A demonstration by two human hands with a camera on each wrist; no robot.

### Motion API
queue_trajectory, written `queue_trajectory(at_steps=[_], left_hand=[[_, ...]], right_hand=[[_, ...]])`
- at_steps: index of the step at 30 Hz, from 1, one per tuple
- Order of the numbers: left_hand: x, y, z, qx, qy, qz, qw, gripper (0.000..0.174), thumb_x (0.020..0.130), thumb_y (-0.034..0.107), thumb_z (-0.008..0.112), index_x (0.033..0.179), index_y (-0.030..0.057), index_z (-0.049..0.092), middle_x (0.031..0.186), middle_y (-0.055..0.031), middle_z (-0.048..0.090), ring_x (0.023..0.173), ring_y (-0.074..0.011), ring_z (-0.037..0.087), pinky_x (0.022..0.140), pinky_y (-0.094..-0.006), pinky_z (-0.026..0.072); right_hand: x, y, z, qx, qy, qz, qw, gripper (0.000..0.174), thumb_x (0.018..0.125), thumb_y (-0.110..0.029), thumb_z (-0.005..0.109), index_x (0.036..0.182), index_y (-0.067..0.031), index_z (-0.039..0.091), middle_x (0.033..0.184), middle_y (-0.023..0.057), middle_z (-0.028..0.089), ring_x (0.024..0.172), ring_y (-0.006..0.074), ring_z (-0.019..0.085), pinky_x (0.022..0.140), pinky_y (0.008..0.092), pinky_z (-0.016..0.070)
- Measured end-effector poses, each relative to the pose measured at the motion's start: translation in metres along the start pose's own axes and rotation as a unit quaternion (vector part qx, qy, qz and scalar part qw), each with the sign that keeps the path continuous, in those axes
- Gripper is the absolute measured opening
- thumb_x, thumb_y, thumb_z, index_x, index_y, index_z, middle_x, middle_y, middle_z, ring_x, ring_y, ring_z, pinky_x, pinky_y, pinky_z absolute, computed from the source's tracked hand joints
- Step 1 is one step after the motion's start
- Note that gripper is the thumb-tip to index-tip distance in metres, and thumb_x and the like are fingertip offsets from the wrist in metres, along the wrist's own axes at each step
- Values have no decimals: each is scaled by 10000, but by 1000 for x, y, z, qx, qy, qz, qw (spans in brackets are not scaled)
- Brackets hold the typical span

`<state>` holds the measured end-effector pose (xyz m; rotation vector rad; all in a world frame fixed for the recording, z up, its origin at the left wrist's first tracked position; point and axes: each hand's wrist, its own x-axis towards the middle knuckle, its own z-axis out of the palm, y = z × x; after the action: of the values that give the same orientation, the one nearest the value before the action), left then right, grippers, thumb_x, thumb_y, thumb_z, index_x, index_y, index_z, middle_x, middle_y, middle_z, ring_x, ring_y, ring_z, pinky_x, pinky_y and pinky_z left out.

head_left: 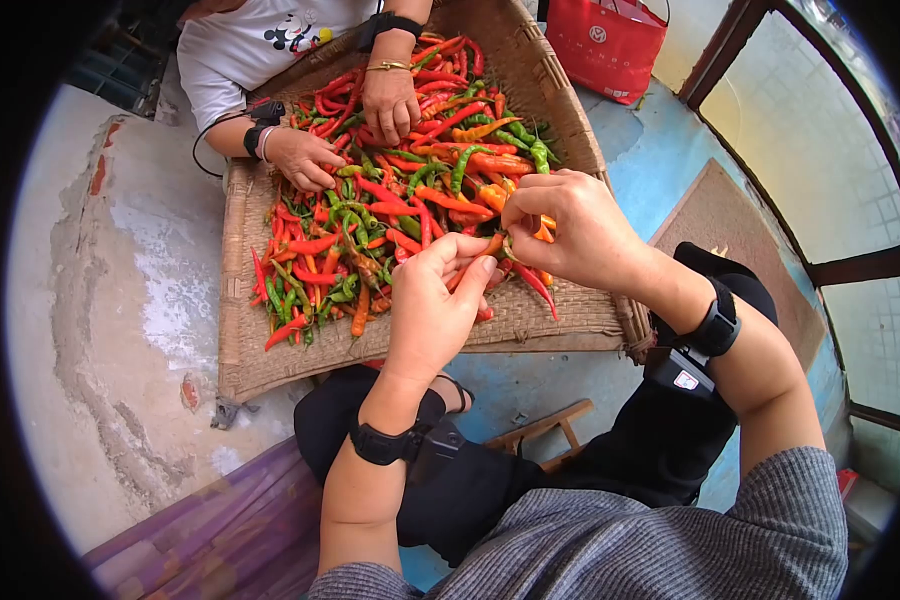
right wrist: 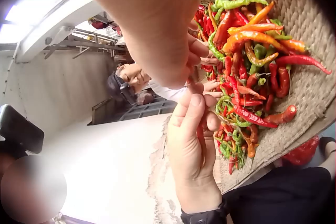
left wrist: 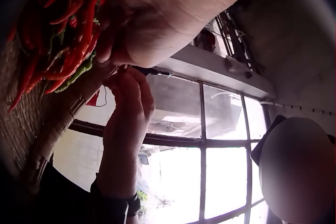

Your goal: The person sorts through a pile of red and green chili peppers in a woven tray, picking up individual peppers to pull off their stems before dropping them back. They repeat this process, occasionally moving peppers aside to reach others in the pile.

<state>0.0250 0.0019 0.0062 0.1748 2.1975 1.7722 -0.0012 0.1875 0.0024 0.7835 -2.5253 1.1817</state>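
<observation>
My left hand [head_left: 438, 305] holds a red chili pepper [right wrist: 201, 141] over the near side of a large woven basket [head_left: 570, 325]. In the right wrist view the pepper lies along the palm, with the thumb at its upper end. My right hand [head_left: 568, 225] meets the left one there, its thumb and fingertips pinching the pepper's stem end. Its fingers hide most of that end. Under both hands spreads a heap of red, orange and green chili peppers [head_left: 450, 200].
Across the basket, another person's two hands [head_left: 390, 108] reach into the peppers. A red bag [head_left: 607, 50] stands beyond the basket's far right corner. Framed window panes [head_left: 820, 130] rise on the right, and a small wooden stool [head_left: 545, 435] is below the basket.
</observation>
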Motion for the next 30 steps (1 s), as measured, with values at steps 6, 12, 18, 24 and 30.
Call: queue_trajectory(at_steps=[6, 12, 18, 24, 30], left_hand=[[-1, 1, 2, 99, 64, 36, 992, 111, 841, 22, 597, 925, -42, 633, 760, -114, 685, 663, -148, 675, 541, -253, 517], [-2, 3, 6, 237, 118, 151, 952, 100, 791, 47, 640, 883, 7, 648, 757, -157, 665, 669, -262, 673, 603, -335, 515], [-2, -1, 6, 289, 133, 203, 926, 79, 783, 50, 646, 854, 17, 634, 759, -140, 661, 673, -281, 658, 591, -346, 514], [-1, -1, 5, 337, 137, 259, 895, 72, 778, 44, 645, 849, 39, 636, 767, -115, 653, 665, -286, 639, 580, -363, 502], [-2, 3, -3, 294, 118, 246, 916, 105, 781, 26, 638, 879, 51, 664, 790, -105, 660, 679, -269, 639, 588, -335, 502]], right_hand=[[0, -4, -4, 11, -7, 9, 1000, 91, 666, -81, 633, 744, -39, 607, 686, 74, 590, 656, 253, 593, 634, 362, 463], [0, 3, 3, -34, 2, -54, 998, 115, 665, -78, 647, 772, -47, 616, 711, 71, 600, 678, 253, 602, 626, 363, 458], [-1, -4, 5, -29, 25, -21, 999, 93, 667, -57, 637, 759, -44, 624, 714, 77, 603, 665, 268, 597, 623, 373, 466], [-1, -1, 8, -6, -14, 15, 1000, 79, 675, -59, 640, 752, -41, 645, 719, 72, 592, 694, 241, 598, 657, 355, 470], [3, 10, 3, 27, -16, -15, 999, 110, 694, -66, 650, 794, -25, 668, 829, 70, 604, 856, 219, 563, 775, 323, 452]])
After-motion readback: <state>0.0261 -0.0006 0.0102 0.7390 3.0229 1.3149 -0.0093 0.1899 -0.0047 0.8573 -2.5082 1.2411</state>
